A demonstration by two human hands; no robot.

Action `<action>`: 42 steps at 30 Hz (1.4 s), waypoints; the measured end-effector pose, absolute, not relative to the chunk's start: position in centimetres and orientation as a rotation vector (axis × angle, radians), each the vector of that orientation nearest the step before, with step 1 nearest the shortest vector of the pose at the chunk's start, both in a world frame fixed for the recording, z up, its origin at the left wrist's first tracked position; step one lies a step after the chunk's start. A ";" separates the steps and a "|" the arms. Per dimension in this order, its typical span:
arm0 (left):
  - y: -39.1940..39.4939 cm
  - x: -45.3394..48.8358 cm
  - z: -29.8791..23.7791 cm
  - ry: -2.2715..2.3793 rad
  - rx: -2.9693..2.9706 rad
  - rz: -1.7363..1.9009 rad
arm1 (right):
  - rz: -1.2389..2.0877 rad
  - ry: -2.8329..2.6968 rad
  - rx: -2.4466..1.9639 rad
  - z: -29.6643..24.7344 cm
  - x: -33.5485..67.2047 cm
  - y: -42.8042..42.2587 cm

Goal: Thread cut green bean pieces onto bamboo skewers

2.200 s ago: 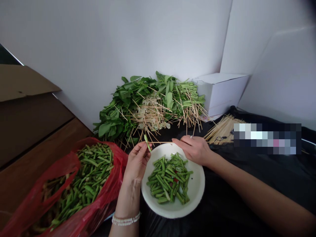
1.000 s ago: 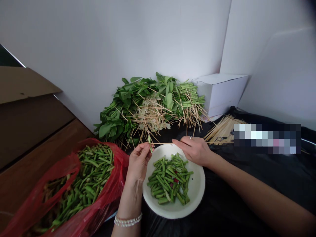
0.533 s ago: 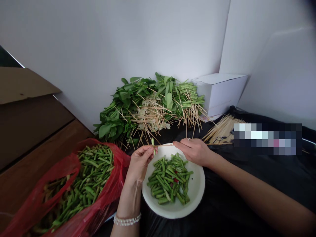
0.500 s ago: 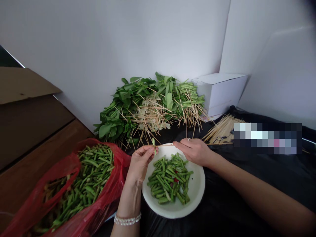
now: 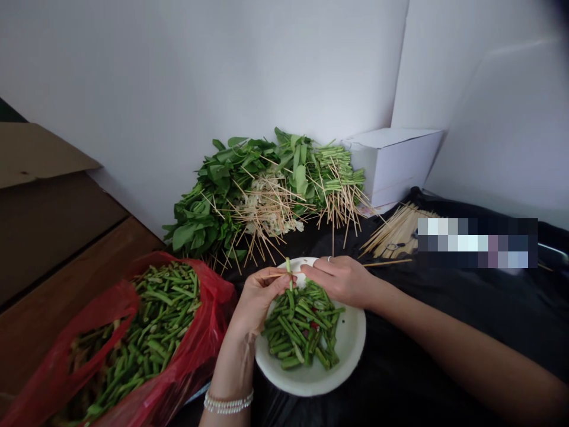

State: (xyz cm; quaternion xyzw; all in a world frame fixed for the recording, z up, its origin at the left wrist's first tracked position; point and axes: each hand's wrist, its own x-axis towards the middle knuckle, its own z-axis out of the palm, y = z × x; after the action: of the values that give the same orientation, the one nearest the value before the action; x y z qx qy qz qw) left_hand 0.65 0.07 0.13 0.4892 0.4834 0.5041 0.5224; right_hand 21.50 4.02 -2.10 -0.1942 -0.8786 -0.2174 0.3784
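My left hand pinches a short green stem piece threaded on a thin bamboo skewer, just above the far rim of a white plate. My right hand is closed on the same skewer, whose other end sticks out to the right. The two hands almost touch over the plate. A heap of cut green stem pieces fills the plate's middle.
A red plastic bag full of cut green stems lies at left. Skewered leafy greens are piled against the white wall, beside a white box. Loose bamboo skewers lie on black plastic sheeting. Brown cardboard is far left.
The stem piece has slid rightward along the skewer under my left hand. Both hands have come closer together and lower over the plate.
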 end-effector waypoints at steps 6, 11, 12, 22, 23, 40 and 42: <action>-0.1 0.1 -0.7 1.528 1.727 0.940 | -0.509 -2.136 -0.658 -2.1 22.5 5.1; -0.8 -0.1 -0.9 1.670 1.991 0.815 | -0.499 -2.172 -0.695 -2.4 22.6 5.4; -1.0 -0.2 -1.0 1.653 1.986 0.825 | -0.492 -2.181 -0.696 -2.4 22.5 5.4; -0.4 -0.2 -0.6 1.449 1.678 0.992 | -0.386 -2.148 -0.712 -2.4 22.4 5.4; -0.2 -0.2 -0.5 1.412 1.611 1.034 | -0.363 -2.137 -0.720 -2.3 22.5 5.4; 0.7 -1.2 0.6 1.011 0.700 1.543 | -0.377 -2.179 -0.694 -2.6 22.3 5.3; 0.7 -1.1 0.7 1.008 0.696 1.562 | -0.392 -2.184 -0.702 -2.6 22.3 5.3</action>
State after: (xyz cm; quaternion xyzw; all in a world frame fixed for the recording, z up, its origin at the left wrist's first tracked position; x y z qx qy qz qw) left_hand -1.13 0.69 0.73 0.2937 0.4251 0.6588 0.5468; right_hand 22.30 5.28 -2.65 -0.2769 -0.8617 -0.1547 0.3960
